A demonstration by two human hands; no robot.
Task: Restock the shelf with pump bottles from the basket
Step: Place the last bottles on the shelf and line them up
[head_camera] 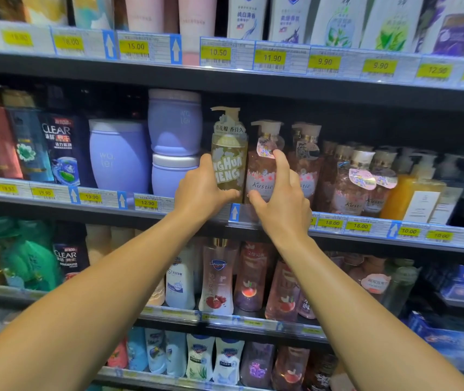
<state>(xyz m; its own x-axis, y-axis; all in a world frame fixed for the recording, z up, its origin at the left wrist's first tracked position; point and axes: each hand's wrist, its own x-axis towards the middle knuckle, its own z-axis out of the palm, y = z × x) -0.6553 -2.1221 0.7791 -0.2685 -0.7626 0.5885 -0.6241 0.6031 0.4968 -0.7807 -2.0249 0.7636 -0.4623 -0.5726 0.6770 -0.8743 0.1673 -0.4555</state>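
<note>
An olive-green pump bottle (229,153) with white lettering stands upright at the front of the middle shelf (352,225). My left hand (204,190) grips its lower left side, thumb under the label. Right beside it stands a pink Kustie pump bottle (263,162). My right hand (283,198) holds that pink bottle, index finger raised along its front and thumb at its base. More pink pump bottles (352,182) stand in a row to the right. The basket is out of view.
Purple jars (174,122) are stacked just left of the green bottle, with a larger purple tub (118,156) beside them. An orange pump bottle (414,193) stands at the right. Shelves above and below are packed with bottles; price tags line every shelf edge.
</note>
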